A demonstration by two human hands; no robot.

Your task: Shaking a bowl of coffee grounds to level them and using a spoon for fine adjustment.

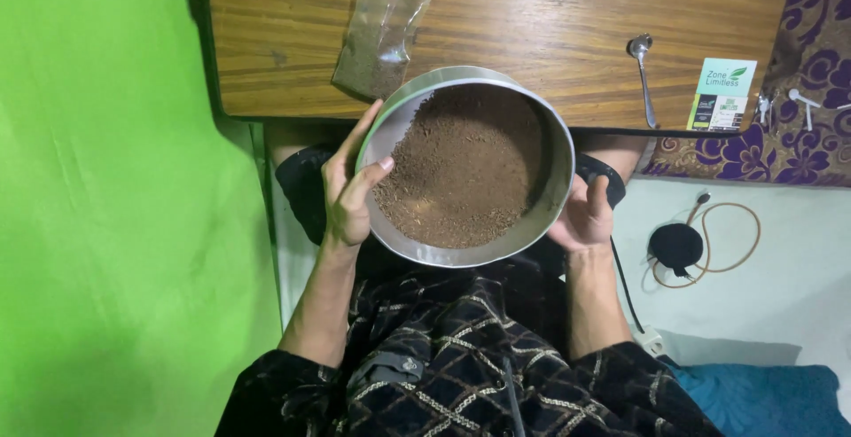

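Both hands hold round metal bowl (557,158) of brown powder (461,167) over lap, near bench (550,20) edge — left hand (347,191) fingers grip rim, right hand (585,217) fingers cup side. Plastic bag (381,34), spoon (644,74) lie on bench.

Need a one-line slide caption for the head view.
Both hands, left hand and right hand, hold a round metal sieve of brown powder above a wooden table.

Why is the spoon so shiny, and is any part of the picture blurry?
In the head view, light glares off the metal spoon on the wooden table and off the rim of the round metal container; the brown powder looks dull and sharp; the left hand and right hand are clear; the plastic bag shows soft reflections, and the green sheet is evenly lit.
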